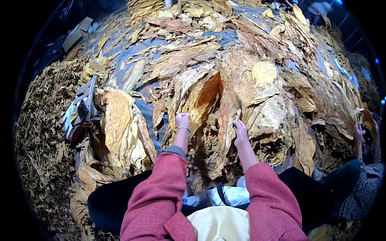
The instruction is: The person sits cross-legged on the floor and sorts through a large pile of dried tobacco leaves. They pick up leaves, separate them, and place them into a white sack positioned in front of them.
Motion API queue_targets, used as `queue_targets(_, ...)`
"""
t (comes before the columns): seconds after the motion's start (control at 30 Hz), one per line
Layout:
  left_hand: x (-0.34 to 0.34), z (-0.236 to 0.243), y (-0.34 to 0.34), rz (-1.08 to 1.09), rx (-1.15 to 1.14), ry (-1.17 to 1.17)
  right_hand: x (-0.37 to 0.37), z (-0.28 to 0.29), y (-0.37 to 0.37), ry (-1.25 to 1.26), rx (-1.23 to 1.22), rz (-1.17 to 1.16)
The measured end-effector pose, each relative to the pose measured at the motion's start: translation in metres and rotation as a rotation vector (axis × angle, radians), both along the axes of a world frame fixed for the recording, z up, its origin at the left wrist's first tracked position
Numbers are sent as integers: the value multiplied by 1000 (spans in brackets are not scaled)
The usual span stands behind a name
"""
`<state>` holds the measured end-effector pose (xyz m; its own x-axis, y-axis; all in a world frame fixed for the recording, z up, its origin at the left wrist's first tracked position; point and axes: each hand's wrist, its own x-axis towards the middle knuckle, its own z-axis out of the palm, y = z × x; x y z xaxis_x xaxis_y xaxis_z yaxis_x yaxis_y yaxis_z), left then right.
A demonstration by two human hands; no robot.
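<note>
In front of me a large dried leaf point(207, 94), golden with a darker orange-brown middle, is spread upward between my hands. My left hand point(182, 120) is closed on its left edge, wrist upright with a bangle. My right hand point(241, 131) pinches dried leaf at the right, its fingertips partly hidden against the pale leaves. Crumpled darker leaf scraps point(209, 144) lie below, and a pale bundle of large leaves point(120, 128) sits left of my left hand.
Heaped leaves point(177, 56) cover blue sheeting point(142, 108). A woven strap basket point(82, 106) sits left beside shredded dark leaves point(40, 152); a cardboard box point(76, 34) lies back left. A co-worker point(362, 188) handles leaves at right; other people point(281, 6) are at the back.
</note>
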<state>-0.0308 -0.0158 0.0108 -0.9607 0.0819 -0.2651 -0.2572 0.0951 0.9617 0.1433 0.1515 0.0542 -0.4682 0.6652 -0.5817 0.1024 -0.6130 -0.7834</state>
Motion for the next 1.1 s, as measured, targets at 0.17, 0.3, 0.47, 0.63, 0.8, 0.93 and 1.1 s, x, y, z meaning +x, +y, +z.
queue_targets(0.17, -17, -25, -26, 67, -1, 59, -7, -19, 3, 212, -29, -51)
queue_targets(0.3, -13, -16, -17, 148, 101, -71, 9, -38, 29, 360, -261, 2)
queue_targets(0.47, -32, -27, -55, 222, 94, -41, 0, -7, 3, 361, -415, 42)
queue_targets(0.63, -41, -34, -35, 161, -707, 528, 6, 6, 9, 48, -171, 39)
queue_targets(0.8, -23, 14, 21, -133, -402, 619, 3, -2, 12, 271, -65, -169)
queue_targets(0.93, -29, 39, 3, -387, -34, -130, -35, 30, -30, 61, -114, 30)
queue_targets(1.1, 42, 55, 45, -623, -28, -448, -18, -24, -15, 247, -20, 1)
